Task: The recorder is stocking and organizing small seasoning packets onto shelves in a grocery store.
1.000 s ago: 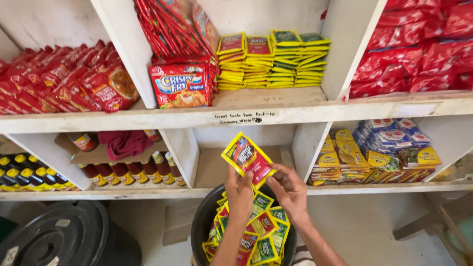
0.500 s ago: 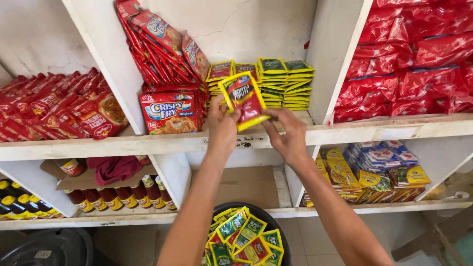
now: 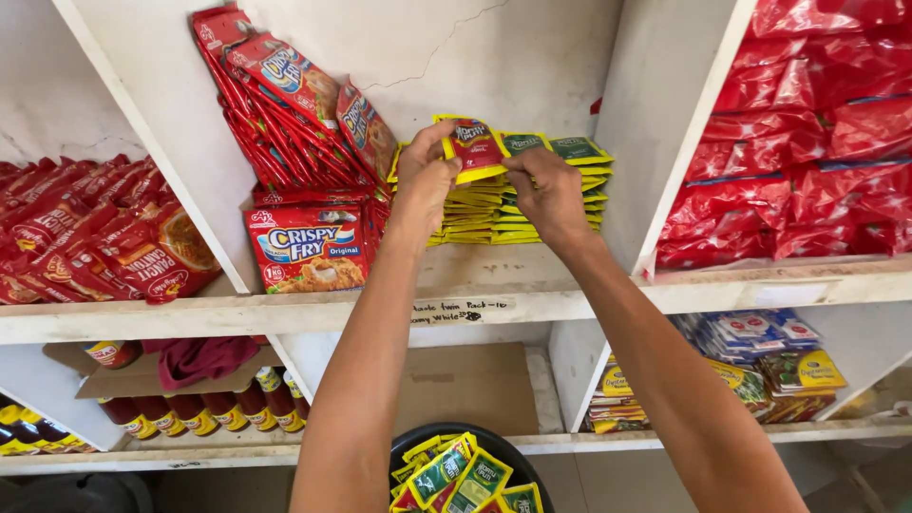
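Both my hands hold a small bundle of red-and-yellow sachets (image 3: 472, 147) over the left stack of yellow and green sachets (image 3: 532, 204) on the upper shelf. My left hand (image 3: 425, 176) grips the bundle's left edge and my right hand (image 3: 546, 190) pinches its right edge. The bundle sits on top of that stack. Below, between my forearms, a black bin (image 3: 404, 442) holds several more loose sachets (image 3: 461, 480).
Red breading-mix packs (image 3: 285, 104) lean to the left of a boxed pack (image 3: 306, 245). Red bags (image 3: 807, 161) fill the right cubby, red noodle packs (image 3: 85, 228) the left. Sauce bottles (image 3: 204, 408) and more sachet piles (image 3: 760, 366) sit on the lower shelf (image 3: 475, 294).
My hands lifted the sachet bundle from above the bin up to the upper shelf and set it onto the left stack. The camera view tilted upward.
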